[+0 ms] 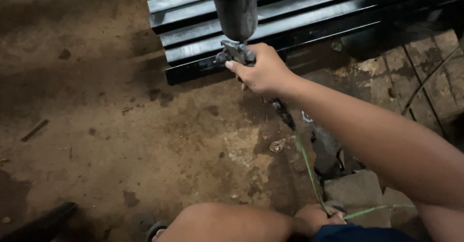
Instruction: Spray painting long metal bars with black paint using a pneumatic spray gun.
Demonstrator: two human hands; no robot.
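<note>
Right hand point(265, 73) gripping spray gun point(237, 24), black bars point(309, 15)

No pkgs, labels, signs or screens in view.

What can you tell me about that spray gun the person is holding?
The spray gun is dull grey metal with a dark cylindrical cup standing upright on top, its lid at the frame's upper edge. The right hand grips its handle, nozzle pointing left beside glossy black metal bars. A thin green hose runs from below the handle down to the left hand.
</note>
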